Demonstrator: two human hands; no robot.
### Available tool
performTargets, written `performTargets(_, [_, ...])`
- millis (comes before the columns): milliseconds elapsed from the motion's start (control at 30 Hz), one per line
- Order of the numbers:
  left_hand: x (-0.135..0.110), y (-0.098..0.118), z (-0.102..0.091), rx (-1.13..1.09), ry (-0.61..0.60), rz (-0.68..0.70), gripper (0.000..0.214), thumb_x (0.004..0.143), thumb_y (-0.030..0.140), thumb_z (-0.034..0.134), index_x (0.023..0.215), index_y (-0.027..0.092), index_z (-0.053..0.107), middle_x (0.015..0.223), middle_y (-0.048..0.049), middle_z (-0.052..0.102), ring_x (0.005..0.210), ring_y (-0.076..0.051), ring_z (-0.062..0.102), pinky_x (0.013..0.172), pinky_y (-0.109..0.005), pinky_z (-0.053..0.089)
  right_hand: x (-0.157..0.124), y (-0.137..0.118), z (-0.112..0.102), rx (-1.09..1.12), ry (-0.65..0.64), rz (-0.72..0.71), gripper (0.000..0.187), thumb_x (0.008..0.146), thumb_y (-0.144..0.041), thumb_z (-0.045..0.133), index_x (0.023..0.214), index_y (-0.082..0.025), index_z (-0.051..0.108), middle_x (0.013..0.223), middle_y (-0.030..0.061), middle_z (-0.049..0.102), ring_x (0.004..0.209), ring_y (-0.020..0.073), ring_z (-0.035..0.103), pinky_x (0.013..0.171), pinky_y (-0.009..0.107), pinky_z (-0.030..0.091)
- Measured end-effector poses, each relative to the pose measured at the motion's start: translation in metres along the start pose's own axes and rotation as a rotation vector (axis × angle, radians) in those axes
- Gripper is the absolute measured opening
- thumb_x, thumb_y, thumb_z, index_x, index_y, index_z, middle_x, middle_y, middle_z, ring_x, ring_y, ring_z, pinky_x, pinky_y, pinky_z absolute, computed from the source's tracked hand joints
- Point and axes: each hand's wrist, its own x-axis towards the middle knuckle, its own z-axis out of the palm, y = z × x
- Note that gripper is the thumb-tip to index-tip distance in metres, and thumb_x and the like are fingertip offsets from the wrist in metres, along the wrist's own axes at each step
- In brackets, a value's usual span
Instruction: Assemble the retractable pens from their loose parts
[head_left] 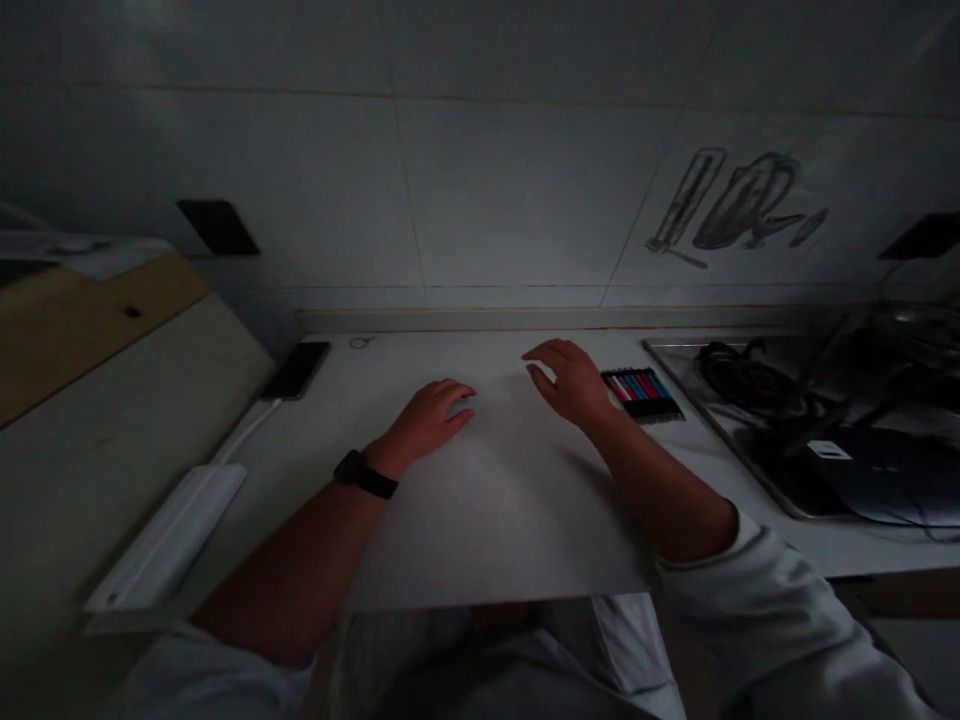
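A large white sheet of paper (510, 500) lies on the white counter (420, 355) in front of me, its near edge hanging over the counter's front. My left hand (431, 415), with a black watch on the wrist, rests palm down on the sheet's far left part, fingers loosely stretched. My right hand (570, 380) rests on the sheet's far right corner with its fingers spread and curved down. Neither hand holds anything. A flat pack of coloured pens (641, 392) lies just right of my right hand.
A black phone (296, 370) lies at the back left, with a white cable leading to a long white power strip (169, 540). A stove with a dark pan (787, 410) fills the right side. The tiled wall behind carries a dark scribble (739, 205).
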Motion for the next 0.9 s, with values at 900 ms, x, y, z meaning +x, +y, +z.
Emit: performTargets(900, [-0.003,-0.004,0.007,0.082,-0.089,-0.028,0.032,0.093,0.046,0.069,0.118,0.026,0.074,0.121,-0.0088,0.066,0.115,-0.026,0.061,0.108,-0.045,0.047,-0.015,-0.011,0.054,0.057,-0.421,-0.213,0.028,0.102,-0.031,0.055,0.12,-0.022,0.075,0.117,0.011,0.072,0.109,0.0253,0.065,0.098,0.04,0.049])
